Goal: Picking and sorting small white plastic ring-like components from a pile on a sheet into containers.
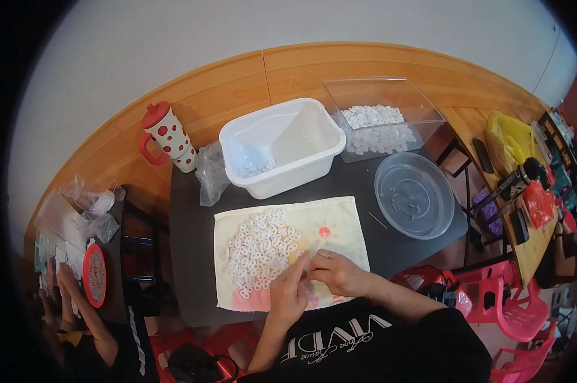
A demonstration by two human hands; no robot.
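A pale yellow towel (355,223) lies on the dark table in front of me. Many small white pieces with holes (260,249) are heaped over its left part. My left hand (288,292) is over the towel's near edge, right beside the heap, its fingers drawn together. My right hand (341,273) meets it from the right, thumb and fingers pinched, with a ring on one finger. The fingertips of both hands come together; whatever they hold is too small and covered to make out.
Behind the towel stands a white tub (256,185) with a few pieces inside. A clear box (384,121) of white pieces, a round clear lid-like tray (413,195), a thin stick (378,221), a plastic bag (212,172) and a red-dotted tumbler (167,137) surround it. Another person's arms (87,300) work at left near a red tray (94,274).
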